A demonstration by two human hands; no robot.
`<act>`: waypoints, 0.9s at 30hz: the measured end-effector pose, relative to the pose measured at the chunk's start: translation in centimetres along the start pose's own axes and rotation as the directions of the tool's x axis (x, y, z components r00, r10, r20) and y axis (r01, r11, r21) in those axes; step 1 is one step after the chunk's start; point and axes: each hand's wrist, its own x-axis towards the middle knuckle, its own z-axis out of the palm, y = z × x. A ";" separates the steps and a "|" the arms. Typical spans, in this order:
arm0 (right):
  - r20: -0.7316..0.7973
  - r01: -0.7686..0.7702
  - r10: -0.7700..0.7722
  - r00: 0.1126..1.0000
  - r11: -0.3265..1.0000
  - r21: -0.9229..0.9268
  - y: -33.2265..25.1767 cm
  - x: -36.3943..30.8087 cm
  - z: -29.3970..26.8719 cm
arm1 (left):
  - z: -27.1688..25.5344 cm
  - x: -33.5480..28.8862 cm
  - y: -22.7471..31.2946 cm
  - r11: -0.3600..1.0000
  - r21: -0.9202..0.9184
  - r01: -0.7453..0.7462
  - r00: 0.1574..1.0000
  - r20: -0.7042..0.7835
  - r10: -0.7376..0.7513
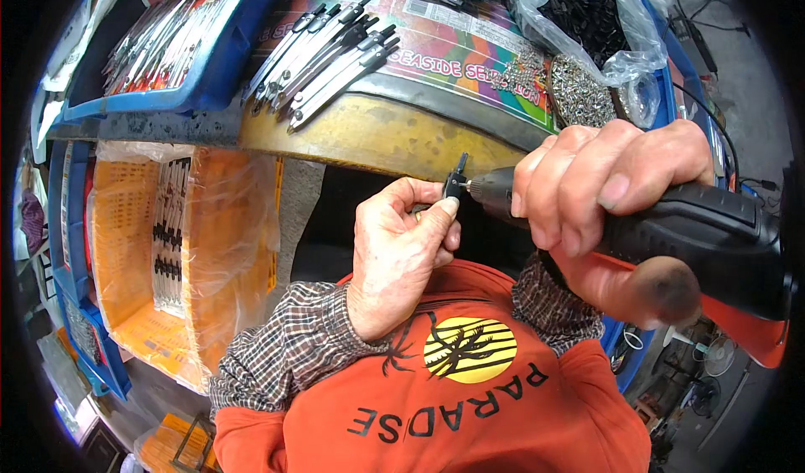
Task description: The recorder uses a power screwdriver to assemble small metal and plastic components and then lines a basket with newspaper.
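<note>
My left hand (394,242) pinches a black part (455,179), my right hand (579,188) clenches a power screwdriver (696,230); I judge fastening midway, compasses (340,87) at eleven o'clock, status unclear.

The left forearm (289,347) slants up from the lower left, wrist (366,309) nearly straight. The left hand (396,242), near the centre, shows its back, thumb (438,220) and bent index finger (412,191) pinched together, other fingers curled beneath. At the upper right, the right hand (583,179) is closed in a firm wrap, fingers bunched; its forearm (560,307) is foreshortened below.
</note>
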 end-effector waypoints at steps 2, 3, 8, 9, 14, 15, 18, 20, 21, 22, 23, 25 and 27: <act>0.004 -0.005 0.005 1.000 1.000 0.005 0.5 0.3 0.1 | 0.0 0.0 -0.1 1.000 -0.013 0.002 1.000 0.004 -0.002; 0.006 -0.007 0.007 1.000 1.000 0.008 0.4 0.3 0.1 | 0.0 -0.1 -0.1 1.000 -0.005 -0.001 1.000 0.007 0.001; 0.021 -0.010 0.009 1.000 1.000 0.016 0.5 0.4 0.1 | -0.2 0.0 -0.1 1.000 -0.021 -0.010 1.000 0.017 0.010; 0.023 -0.010 0.009 1.000 1.000 0.017 0.5 0.4 0.1 | -0.1 0.0 0.0 1.000 0.001 -0.009 1.000 0.016 0.009; 0.038 -0.013 0.012 0.999 1.000 0.020 -0.3 0.1 -0.6 | 0.1 -0.1 0.0 1.000 0.014 -0.018 1.000 0.017 0.017; 0.042 -0.013 0.012 0.999 1.000 0.021 -0.3 0.1 -0.5 | 0.1 -0.1 0.0 1.000 0.023 -0.014 1.000 0.013 0.014; 0.053 -0.011 0.010 0.999 1.000 0.021 0.4 1.0 -0.2 | -0.1 0.0 -0.2 0.999 0.034 -0.018 1.000 0.014 0.017; 0.057 -0.009 0.007 0.998 1.000 0.019 0.4 1.1 0.2 | -0.1 0.0 -0.1 0.999 0.039 -0.023 1.000 0.022 0.022; 0.060 -0.008 0.007 0.998 1.000 0.018 0.3 1.1 0.2 | -0.1 0.0 -0.1 0.999 0.041 -0.024 0.999 0.028 0.023; 0.063 -0.009 0.008 0.998 1.000 0.019 0.3 1.1 0.1 | -0.1 0.1 -0.1 0.999 0.043 -0.025 0.999 0.031 0.024; 0.066 -0.010 0.009 0.998 1.000 0.021 0.4 1.2 0.2 | -0.2 0.0 -0.2 0.999 0.042 -0.026 0.999 0.031 0.025; 0.073 -0.013 0.011 0.997 1.000 0.023 0.2 1.0 0.3 | -0.3 0.0 -0.2 0.999 0.043 -0.027 0.999 0.033 0.025; 0.080 -0.016 0.014 0.997 1.000 0.026 0.3 1.0 0.6 | -0.2 0.1 -0.2 0.998 0.052 -0.032 0.999 0.025 0.030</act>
